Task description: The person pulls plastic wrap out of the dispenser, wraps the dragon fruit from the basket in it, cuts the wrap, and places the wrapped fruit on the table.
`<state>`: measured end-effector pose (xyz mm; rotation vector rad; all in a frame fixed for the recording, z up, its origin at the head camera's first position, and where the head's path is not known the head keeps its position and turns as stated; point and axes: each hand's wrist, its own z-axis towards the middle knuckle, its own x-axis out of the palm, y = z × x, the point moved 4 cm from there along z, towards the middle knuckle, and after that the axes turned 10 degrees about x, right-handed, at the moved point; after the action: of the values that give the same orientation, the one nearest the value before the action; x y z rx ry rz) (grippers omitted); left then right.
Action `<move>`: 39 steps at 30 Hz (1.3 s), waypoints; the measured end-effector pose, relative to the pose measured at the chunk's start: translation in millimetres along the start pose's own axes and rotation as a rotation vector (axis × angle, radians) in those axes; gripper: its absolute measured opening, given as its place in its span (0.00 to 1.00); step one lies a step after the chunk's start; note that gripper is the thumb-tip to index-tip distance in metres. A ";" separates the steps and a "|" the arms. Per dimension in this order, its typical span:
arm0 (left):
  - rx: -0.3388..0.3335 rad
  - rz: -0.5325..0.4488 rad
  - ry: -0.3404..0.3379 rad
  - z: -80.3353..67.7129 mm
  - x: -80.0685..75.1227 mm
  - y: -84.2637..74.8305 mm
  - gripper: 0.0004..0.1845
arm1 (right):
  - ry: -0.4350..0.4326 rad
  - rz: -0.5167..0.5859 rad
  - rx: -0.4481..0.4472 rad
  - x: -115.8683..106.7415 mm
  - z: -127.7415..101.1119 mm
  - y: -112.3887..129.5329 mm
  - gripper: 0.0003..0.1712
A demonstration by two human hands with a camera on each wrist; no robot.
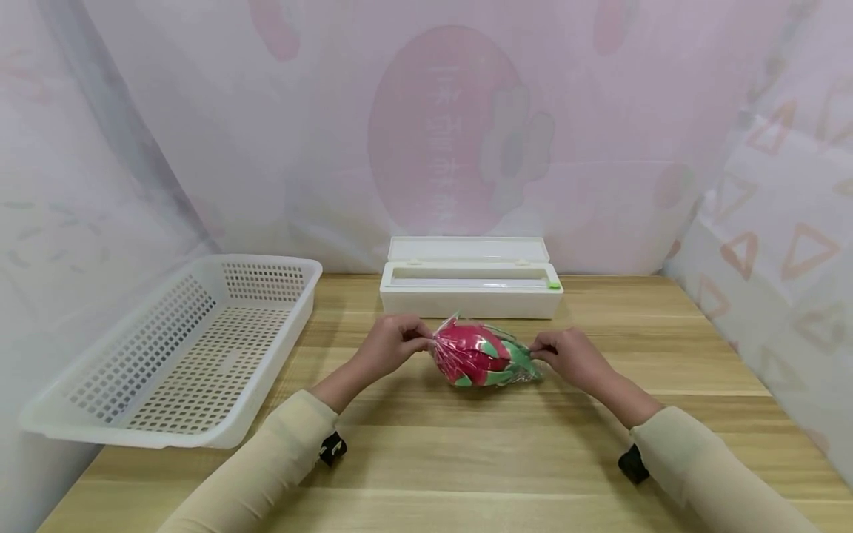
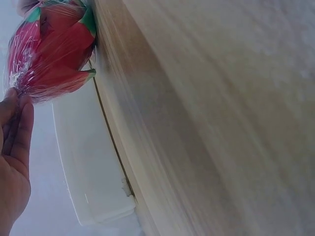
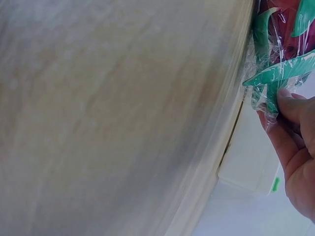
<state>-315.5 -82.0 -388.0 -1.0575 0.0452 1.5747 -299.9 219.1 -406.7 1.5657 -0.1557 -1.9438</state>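
Observation:
A red dragon fruit with green scales lies sideways between both hands, wrapped in clear plastic film. My left hand pinches the gathered film at the fruit's red left end; the left wrist view shows the fingertips closed on the twisted wrap. At the green-tipped right end, my right hand pinches film between thumb and fingers. The right wrist view shows that thumb on the film beside the green scales. Whether the fruit touches the table is hard to tell.
Behind the fruit stands a white film dispenser box with its lid raised and a green slider at its right. A white perforated basket sits on the left of the wooden table. Printed cloth hangs behind.

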 end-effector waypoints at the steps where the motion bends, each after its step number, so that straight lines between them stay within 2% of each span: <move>1: -0.002 -0.003 0.001 0.2 0.0 0.0 0.02 | -0.003 -0.001 -0.001 -0.1 0.3 -0.2 0.05; 6: -0.015 -0.011 -0.003 1.2 0.8 0.4 0.03 | -0.004 -0.004 -0.003 -0.2 1.0 -0.9 0.05; 9: -0.052 -0.040 -0.001 0.9 1.8 1.6 0.02 | 0.000 -0.003 0.004 -0.3 1.5 -1.2 0.05; 15: -0.214 -0.150 0.008 -0.2 3.0 5.7 0.02 | 0.010 0.002 0.006 0.5 2.1 -2.6 0.05; 18: -0.266 -0.179 0.005 0.0 3.1 6.9 0.02 | 0.022 0.003 0.011 1.0 2.6 -3.5 0.05; 28: -0.277 -0.186 0.013 0.8 0.4 3.8 0.02 | 0.043 -0.011 0.000 0.2 4.3 -4.4 0.03; 39: -0.384 -0.239 0.050 3.6 -5.2 4.4 0.06 | 0.067 -0.036 -0.004 -3.4 4.0 -1.2 0.05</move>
<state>-321.6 -85.4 -384.8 -1.3452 -0.3502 1.3684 -303.7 220.7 -403.3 1.6398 -0.0962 -1.9151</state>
